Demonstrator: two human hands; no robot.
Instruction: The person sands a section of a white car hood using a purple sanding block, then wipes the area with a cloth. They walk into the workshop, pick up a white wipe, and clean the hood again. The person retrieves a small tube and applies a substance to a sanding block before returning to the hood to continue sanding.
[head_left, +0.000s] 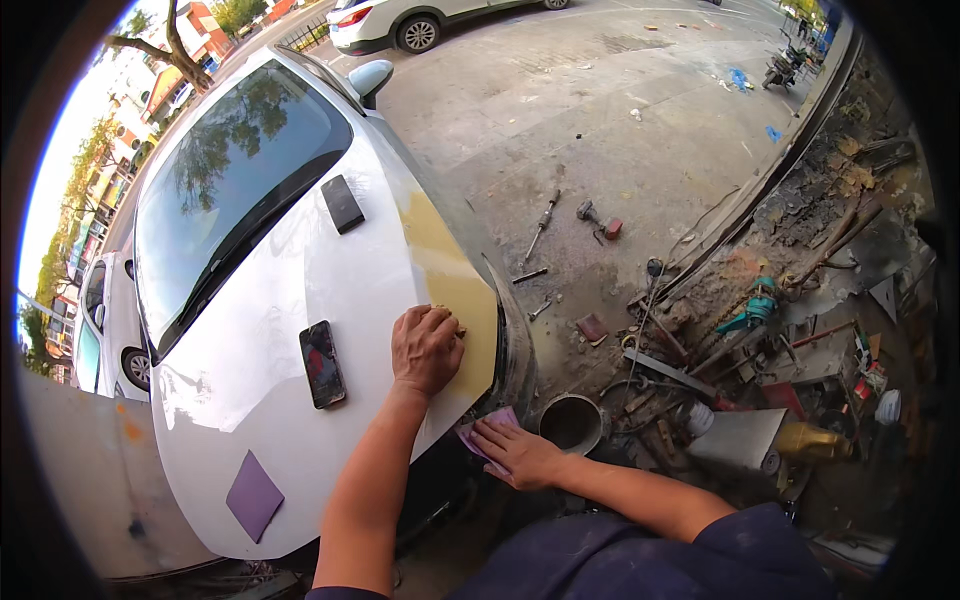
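A white car's hood [250, 380] has a yellowish patch [465, 350] along its right edge. My left hand [425, 350] is on that patch, fingers curled over a small tan object I cannot make out. My right hand [520, 455] is lower, at the hood's front corner, fingers pressed together on a purple sheet [475, 437], like sandpaper. Another purple sheet [255, 495] lies on the hood at lower left. A dark phone [322, 365] lies left of my left hand, and another dark rectangular device [342, 204] lies near the windshield.
On the concrete right of the car lie hand tools [540, 230] and an open metal container [570, 420]. A heap of scrap metal, bottles and debris [750, 380] fills the right side. Other parked cars stand behind [420, 30] and at left [110, 330].
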